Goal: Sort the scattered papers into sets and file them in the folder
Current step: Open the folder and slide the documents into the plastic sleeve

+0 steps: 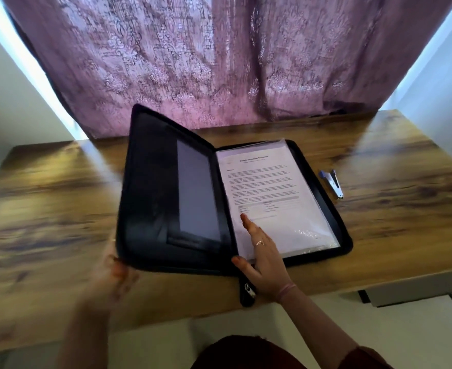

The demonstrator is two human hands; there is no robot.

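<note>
While most print on the top sheet is too blurred to read, its bold heading looks like "Sample ... Transcript", w/ the middle word unclear. That sheet tops a stack of papers (270,193) sitting in a clear plastic sleeve (313,235) on the right half of the black zip folder (150,198), centre of frame. Below the heading are several text paragraphs and a small table w/ a grey header row, not legible.

The folder lies open on the wooden desk (46,198). Its right half is flat; its left cover is lifted and tilted up, showing a dark inner pocket w/ a greyish panel (197,193). A zip pull (247,291) hangs off the desk's near edge at bottom centre.

The left hand (113,278), blurred at lower left, holds the lifted cover's near corner; fingers seem curled round the edge, though blur hides detail. The right hand (262,259), lower centre, lies flat on the papers' lower left part, fingers straight and apart, gripping nothing; a ring shows on one finger, a pink band at the wrist.

A blue-and-silver stapler (332,183) lies on the desk just right of the folder, apart from it. A purple patterned curtain (219,54) fills the upper frame behind the desk.
</note>
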